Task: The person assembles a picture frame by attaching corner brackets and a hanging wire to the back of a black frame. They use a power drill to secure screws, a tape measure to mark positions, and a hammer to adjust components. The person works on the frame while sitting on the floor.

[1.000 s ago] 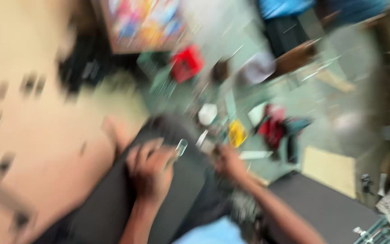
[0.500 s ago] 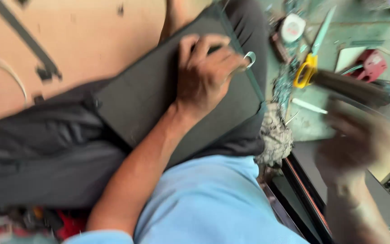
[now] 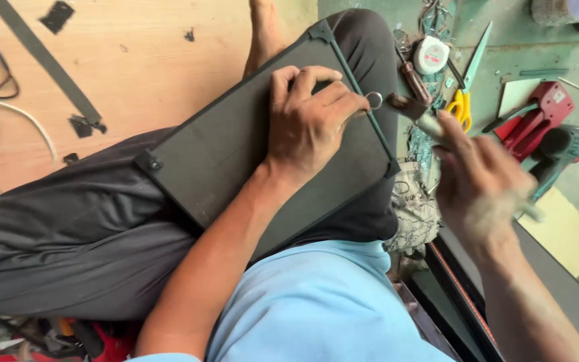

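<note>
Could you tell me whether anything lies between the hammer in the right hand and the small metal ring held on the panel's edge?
Nothing visible does. The hammer head sits just right of the ring, with open air between; the left hand pins the ring from the other side.

Black board (image 3: 236, 154) on grey trousers (image 3: 68, 248), blue shirt (image 3: 316, 308); yellow-handled scissors (image 3: 462, 107) and red tool (image 3: 534, 124) far right on green floor (image 3: 504, 40).
</note>
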